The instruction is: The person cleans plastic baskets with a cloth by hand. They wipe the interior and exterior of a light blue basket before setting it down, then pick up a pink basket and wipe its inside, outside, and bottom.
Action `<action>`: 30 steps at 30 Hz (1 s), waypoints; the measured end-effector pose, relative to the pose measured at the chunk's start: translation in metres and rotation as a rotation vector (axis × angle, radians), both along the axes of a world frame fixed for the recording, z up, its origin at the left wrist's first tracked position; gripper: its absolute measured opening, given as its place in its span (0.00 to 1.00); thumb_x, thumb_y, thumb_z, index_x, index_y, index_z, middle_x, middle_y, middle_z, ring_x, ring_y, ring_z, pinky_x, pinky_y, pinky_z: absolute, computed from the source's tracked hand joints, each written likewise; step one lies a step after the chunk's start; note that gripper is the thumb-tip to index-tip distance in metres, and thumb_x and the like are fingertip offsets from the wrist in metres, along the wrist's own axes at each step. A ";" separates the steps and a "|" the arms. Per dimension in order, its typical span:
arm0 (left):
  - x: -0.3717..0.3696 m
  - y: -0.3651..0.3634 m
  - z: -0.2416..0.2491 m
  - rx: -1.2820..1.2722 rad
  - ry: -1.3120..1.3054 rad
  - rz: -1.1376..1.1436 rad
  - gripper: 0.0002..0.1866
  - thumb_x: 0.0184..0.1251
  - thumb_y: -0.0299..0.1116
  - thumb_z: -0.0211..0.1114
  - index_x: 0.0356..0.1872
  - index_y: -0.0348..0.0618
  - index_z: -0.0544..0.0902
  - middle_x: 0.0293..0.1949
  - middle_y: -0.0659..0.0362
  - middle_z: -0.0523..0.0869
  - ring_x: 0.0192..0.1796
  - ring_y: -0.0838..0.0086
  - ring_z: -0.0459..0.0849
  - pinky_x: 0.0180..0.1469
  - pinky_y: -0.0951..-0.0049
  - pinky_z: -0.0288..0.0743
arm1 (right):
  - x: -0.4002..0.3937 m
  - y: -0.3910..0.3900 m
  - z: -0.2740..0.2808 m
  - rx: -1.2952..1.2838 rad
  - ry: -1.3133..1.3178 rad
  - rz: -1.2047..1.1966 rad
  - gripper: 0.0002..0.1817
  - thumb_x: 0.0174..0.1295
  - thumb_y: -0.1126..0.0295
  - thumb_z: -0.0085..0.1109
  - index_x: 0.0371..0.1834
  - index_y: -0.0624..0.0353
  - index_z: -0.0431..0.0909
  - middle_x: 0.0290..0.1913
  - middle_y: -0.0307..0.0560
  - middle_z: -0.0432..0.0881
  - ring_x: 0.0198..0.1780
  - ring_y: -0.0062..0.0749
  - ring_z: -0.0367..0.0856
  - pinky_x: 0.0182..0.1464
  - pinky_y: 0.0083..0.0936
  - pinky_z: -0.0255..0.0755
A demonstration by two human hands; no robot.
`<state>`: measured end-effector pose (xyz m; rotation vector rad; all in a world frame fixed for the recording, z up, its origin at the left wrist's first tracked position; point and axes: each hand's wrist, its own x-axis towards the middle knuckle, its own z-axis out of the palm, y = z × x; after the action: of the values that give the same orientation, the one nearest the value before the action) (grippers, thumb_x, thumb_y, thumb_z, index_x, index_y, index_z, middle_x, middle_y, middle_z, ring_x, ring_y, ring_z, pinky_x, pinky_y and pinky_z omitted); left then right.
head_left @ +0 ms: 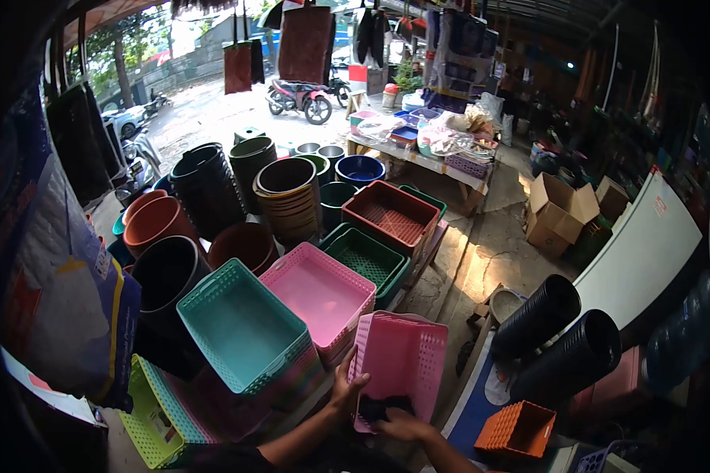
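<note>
A pink basket with perforated sides (402, 355) is tilted in front of me, its inside facing me. My left hand (345, 386) grips its left wall, fingers closed on the side. Low inside the basket, my right hand (402, 424) is on a dark cloth (385, 406); its fingertips are partly hidden there. Just left of the held basket stands a stack of pink baskets (319, 296). Beside that is a stack topped by a teal basket (244, 323).
Green baskets (367, 260), a brown-red basket (390, 213) and stacked pots (286, 197) lie beyond. A lime basket (154, 418) is at lower left. Black pot stacks (568, 359) and an orange basket (517, 430) stand right. A cardboard box (558, 209) sits farther back.
</note>
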<state>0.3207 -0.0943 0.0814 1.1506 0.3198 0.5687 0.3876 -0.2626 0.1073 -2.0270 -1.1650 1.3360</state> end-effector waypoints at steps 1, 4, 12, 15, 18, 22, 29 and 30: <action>0.001 0.000 -0.002 -0.035 0.002 0.001 0.52 0.49 0.53 0.71 0.73 0.36 0.60 0.63 0.47 0.70 0.63 0.64 0.74 0.66 0.62 0.68 | -0.001 0.004 0.010 0.057 0.263 -0.006 0.32 0.62 0.50 0.53 0.58 0.69 0.73 0.52 0.56 0.81 0.58 0.44 0.77 0.62 0.32 0.68; 0.001 0.003 0.012 -0.015 0.018 -0.017 0.51 0.52 0.52 0.70 0.73 0.36 0.60 0.66 0.46 0.68 0.65 0.64 0.72 0.67 0.61 0.65 | -0.013 0.008 0.013 0.014 0.411 -0.204 0.28 0.60 0.54 0.55 0.53 0.69 0.76 0.44 0.50 0.82 0.50 0.37 0.80 0.54 0.30 0.72; -0.004 0.027 0.016 -0.269 -0.019 -0.047 0.53 0.56 0.51 0.67 0.77 0.40 0.48 0.71 0.46 0.60 0.70 0.59 0.66 0.69 0.57 0.65 | 0.022 -0.055 0.106 0.926 0.851 -1.220 0.30 0.54 0.64 0.55 0.59 0.73 0.71 0.54 0.58 0.79 0.50 0.45 0.82 0.51 0.37 0.77; -0.003 0.029 0.018 -0.289 -0.032 -0.067 0.52 0.57 0.54 0.65 0.76 0.41 0.49 0.69 0.47 0.63 0.69 0.59 0.67 0.68 0.57 0.67 | 0.032 -0.071 0.089 0.985 0.392 -1.318 0.31 0.59 0.64 0.53 0.63 0.73 0.66 0.58 0.58 0.77 0.56 0.46 0.79 0.59 0.36 0.73; 0.000 0.021 0.027 -0.314 -0.123 -0.167 0.50 0.57 0.54 0.65 0.75 0.41 0.51 0.66 0.48 0.66 0.68 0.61 0.69 0.67 0.58 0.68 | 0.033 -0.060 0.070 0.764 0.032 -1.200 0.29 0.64 0.65 0.51 0.65 0.73 0.64 0.60 0.57 0.76 0.61 0.44 0.76 0.65 0.34 0.67; -0.001 0.015 0.026 -0.425 -0.107 -0.282 0.48 0.58 0.54 0.64 0.74 0.42 0.53 0.64 0.50 0.68 0.66 0.62 0.70 0.67 0.59 0.68 | 0.024 -0.025 0.066 0.836 0.116 -0.824 0.31 0.60 0.78 0.54 0.69 0.69 0.62 0.62 0.55 0.74 0.64 0.38 0.73 0.66 0.31 0.65; -0.004 0.018 0.024 -0.067 0.173 -0.144 0.54 0.55 0.51 0.73 0.76 0.41 0.49 0.71 0.48 0.63 0.71 0.58 0.66 0.68 0.58 0.66 | 0.046 -0.026 0.044 0.641 -0.342 -0.783 0.37 0.46 0.83 0.55 0.67 0.63 0.67 0.51 0.58 0.82 0.55 0.46 0.82 0.57 0.32 0.74; -0.007 0.014 0.034 -0.067 0.170 -0.139 0.54 0.55 0.51 0.73 0.76 0.41 0.49 0.71 0.48 0.63 0.71 0.58 0.66 0.68 0.58 0.66 | 0.047 -0.023 0.043 0.574 -0.376 -0.803 0.36 0.46 0.84 0.56 0.65 0.64 0.69 0.48 0.61 0.83 0.54 0.48 0.83 0.56 0.35 0.75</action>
<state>0.3137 -0.0803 0.1152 1.1490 0.3986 0.3368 0.4350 -0.2860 0.1505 -1.9833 -0.6177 0.2065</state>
